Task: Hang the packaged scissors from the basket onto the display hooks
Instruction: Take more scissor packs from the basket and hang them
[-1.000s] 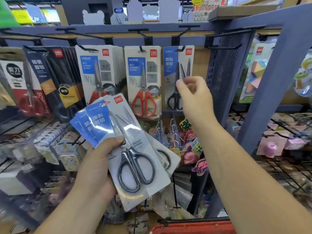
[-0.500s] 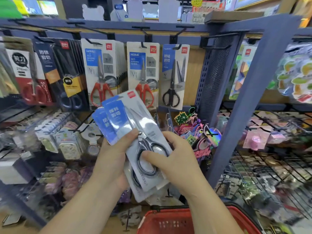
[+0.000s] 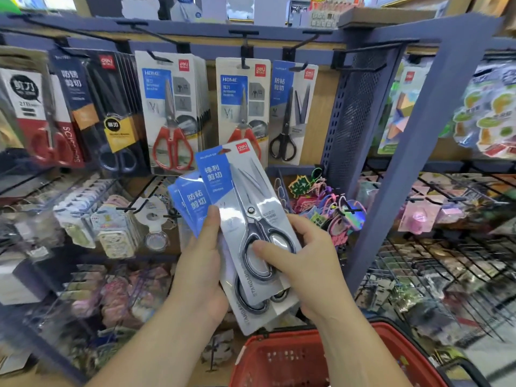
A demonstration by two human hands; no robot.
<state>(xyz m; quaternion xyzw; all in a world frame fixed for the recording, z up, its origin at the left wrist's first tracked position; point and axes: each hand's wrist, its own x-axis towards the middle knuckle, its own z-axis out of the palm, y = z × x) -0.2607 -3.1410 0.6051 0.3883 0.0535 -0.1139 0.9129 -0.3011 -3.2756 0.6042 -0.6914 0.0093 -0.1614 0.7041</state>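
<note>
Both hands hold a fanned stack of packaged scissors (image 3: 245,208) with blue-and-white cards and grey handles, in front of the display. My left hand (image 3: 201,269) grips the stack from the left, thumb on the front card. My right hand (image 3: 304,263) pinches the front pack at its handle end, thumb over the finger loops. Above, display hooks (image 3: 245,48) on a blue rail carry hung packs: red-handled scissors (image 3: 173,113), a second red-handled pack (image 3: 243,107), and a black-handled pack (image 3: 291,113). The red basket (image 3: 282,358) sits low at the bottom centre.
A blue slanted frame post (image 3: 413,141) and a perforated side panel (image 3: 354,115) stand right of the scissors. An empty hook (image 3: 371,48) juts out at the rail's right end. Wire racks (image 3: 446,261) of small goods lie right; more trinkets hang lower left.
My right hand left the hung black-handled pack and came down to the stack, where it now grips the front pack. The view tilted down, showing the basket.
</note>
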